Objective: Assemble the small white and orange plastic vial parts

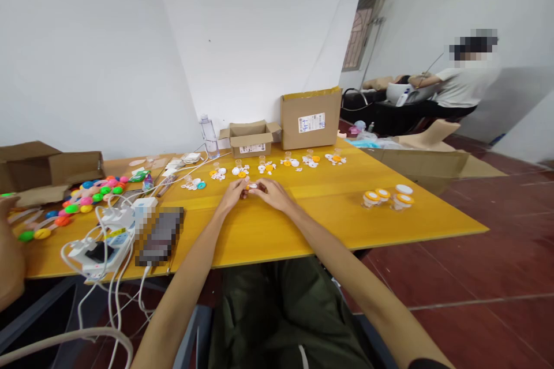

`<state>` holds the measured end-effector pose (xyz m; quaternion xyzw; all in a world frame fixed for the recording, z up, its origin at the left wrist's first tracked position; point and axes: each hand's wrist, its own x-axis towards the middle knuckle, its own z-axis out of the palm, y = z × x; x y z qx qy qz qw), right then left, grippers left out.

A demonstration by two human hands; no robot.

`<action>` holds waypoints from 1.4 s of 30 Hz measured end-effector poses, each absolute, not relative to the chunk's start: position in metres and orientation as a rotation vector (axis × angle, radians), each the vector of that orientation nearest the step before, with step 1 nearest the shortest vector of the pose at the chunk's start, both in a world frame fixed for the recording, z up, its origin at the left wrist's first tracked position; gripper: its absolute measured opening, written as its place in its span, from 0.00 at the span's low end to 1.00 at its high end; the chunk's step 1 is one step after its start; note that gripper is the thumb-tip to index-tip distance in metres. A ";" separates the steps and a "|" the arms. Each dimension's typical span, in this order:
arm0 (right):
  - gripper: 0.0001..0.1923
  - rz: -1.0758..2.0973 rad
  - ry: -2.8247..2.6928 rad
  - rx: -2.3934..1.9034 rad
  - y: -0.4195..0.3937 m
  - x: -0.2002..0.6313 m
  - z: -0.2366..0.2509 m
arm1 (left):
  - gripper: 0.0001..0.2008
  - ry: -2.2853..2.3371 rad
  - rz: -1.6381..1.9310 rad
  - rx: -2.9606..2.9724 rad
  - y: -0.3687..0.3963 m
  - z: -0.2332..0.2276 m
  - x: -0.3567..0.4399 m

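Our left hand (232,194) and right hand (270,191) pinch a small white part (253,186) | bench (277,230) | tiny part may slip from fingertips.

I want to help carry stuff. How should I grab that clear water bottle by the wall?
Grip the water bottle around its middle, reaching in from the front. It stands upright, narrow and round, so fingers should wrap it. The small open box crowds its right side.

On my yellow wooden tabletop (277,236) I see a tall brown cardboard box (310,119), a smaller open cardboard box (250,138), a clear plastic bottle (209,136), orange-lidded clear jars (388,198), bright multicoloured plastic discs (90,193) and a white power strip (99,253).
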<state>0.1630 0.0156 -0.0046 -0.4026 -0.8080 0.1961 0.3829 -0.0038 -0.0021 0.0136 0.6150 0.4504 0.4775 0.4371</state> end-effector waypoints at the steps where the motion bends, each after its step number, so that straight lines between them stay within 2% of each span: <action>1: 0.13 0.496 -2.070 -1.029 0.015 0.163 -0.004 | 0.27 1.121 1.185 1.527 -0.002 0.013 -0.004; 4: 0.12 0.482 -2.094 -1.054 0.013 0.163 -0.002 | 0.26 1.133 1.171 1.529 0.000 0.012 -0.005; 10: 0.18 0.519 -2.127 -1.111 0.009 0.165 0.002 | 0.25 1.138 1.174 1.549 0.000 0.011 -0.006; 14: 0.13 0.528 -2.101 -1.107 0.011 0.164 -0.001 | 0.25 1.143 1.184 1.532 -0.001 0.012 -0.005; 18: 0.15 0.542 -2.051 -1.022 0.013 0.163 -0.005 | 0.25 1.139 1.190 1.508 -0.002 0.013 -0.004; 21: 0.10 0.498 -2.061 -0.978 0.015 0.164 -0.006 | 0.25 1.146 1.177 1.518 -0.003 0.013 -0.004; 25: 0.15 0.470 -2.078 -1.009 0.015 0.165 -0.006 | 0.25 1.157 1.171 1.525 -0.004 0.014 -0.004; 33: 0.12 0.498 -2.032 -1.001 0.014 0.164 -0.005 | 0.25 1.126 1.169 1.542 -0.005 0.016 -0.003; 37: 0.15 0.480 -2.059 -1.011 0.013 0.165 -0.004 | 0.25 1.127 1.177 1.554 -0.005 0.016 -0.003; 42: 0.13 0.510 -2.039 -1.038 0.011 0.165 -0.002 | 0.25 1.135 1.166 1.552 -0.004 0.015 -0.003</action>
